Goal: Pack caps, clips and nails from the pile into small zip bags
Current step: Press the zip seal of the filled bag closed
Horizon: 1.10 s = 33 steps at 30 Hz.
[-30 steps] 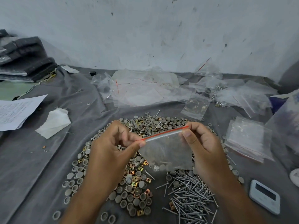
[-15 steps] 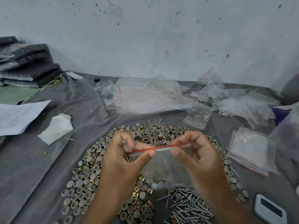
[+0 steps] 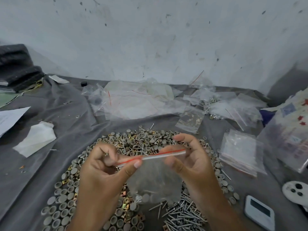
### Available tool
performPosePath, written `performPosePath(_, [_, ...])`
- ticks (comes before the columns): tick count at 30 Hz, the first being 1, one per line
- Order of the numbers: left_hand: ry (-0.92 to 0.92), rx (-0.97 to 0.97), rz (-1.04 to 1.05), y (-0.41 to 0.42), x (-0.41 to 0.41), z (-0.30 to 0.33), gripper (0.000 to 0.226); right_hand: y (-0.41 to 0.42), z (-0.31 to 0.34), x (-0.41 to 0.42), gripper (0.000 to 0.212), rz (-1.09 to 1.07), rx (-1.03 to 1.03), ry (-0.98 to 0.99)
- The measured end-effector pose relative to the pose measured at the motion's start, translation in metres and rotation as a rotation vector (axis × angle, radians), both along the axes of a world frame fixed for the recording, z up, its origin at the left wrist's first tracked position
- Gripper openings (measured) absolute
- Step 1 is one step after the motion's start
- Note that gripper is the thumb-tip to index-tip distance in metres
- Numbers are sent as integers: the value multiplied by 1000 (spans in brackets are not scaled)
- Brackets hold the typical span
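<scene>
We are holding a small clear zip bag (image 3: 155,179) above the middle of the pile (image 3: 133,144), both hands pinching its red-striped seal strip. Our left hand (image 3: 101,170) is clamping the strip's left end between thumb and curled fingers; our right hand (image 3: 191,160) is gripping the right end, thumb in front. The hands are apart, the strip stretching between them, tilting up to the right. A few round grey caps and thin nails are sitting in the bag's sagging bottom.

Beneath, the pile is spreading over a wrinkled grey cloth (image 3: 66,117): dished grey caps (image 3: 63,212) toward the near left, square brassy clips (image 3: 124,201) in the middle, slim steel nails (image 3: 181,215) at the near edge. A flat stack of empty bags (image 3: 240,150) is lying toward the right edge, crumpled clear plastic (image 3: 138,99) along the far edge by the scuffed wall. A folded white paper (image 3: 35,139) is resting near the left edge, a white rectangular device (image 3: 260,212) with a dark screen at the near right corner.
</scene>
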<state>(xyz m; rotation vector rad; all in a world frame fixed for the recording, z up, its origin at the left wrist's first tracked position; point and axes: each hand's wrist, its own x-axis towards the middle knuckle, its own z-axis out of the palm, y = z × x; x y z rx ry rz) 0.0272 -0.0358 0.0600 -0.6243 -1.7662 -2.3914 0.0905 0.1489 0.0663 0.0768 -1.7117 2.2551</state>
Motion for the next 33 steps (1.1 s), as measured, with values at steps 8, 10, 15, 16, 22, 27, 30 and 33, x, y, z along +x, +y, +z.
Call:
performPosePath(8, [38, -103, -72, 5, -3, 1, 51, 13, -6, 2, 16, 109, 312, -181])
performPosePath(10, [43, -200, -105, 4, -4, -6, 59, 24, -2, -2, 9, 43, 389, -198])
performPosePath(15, [156, -674, 189, -7, -15, -39, 42, 87, 25, -20, 11, -286, 701, -291])
performPosePath(16, [148, -741, 232, -11, -17, -48, 36, 106, 29, -27, 9, -362, 694, -311])
performPosePath(22, [150, -868, 344, -18, -20, -78, 34, 266, 48, -89, 21, -774, 755, -305])
performPosePath(27, [97, -779, 296, -19, -26, -80, 34, 351, 62, -130, 21, -984, 973, -331])
performPosePath(30, [85, -763, 301, -18, -28, -82, 33, 366, 38, -144, 29, -868, 1151, -601])
performPosePath(33, [86, -756, 322, -18, -31, -83, 29, 345, 12, -141, 44, -632, 1204, -780])
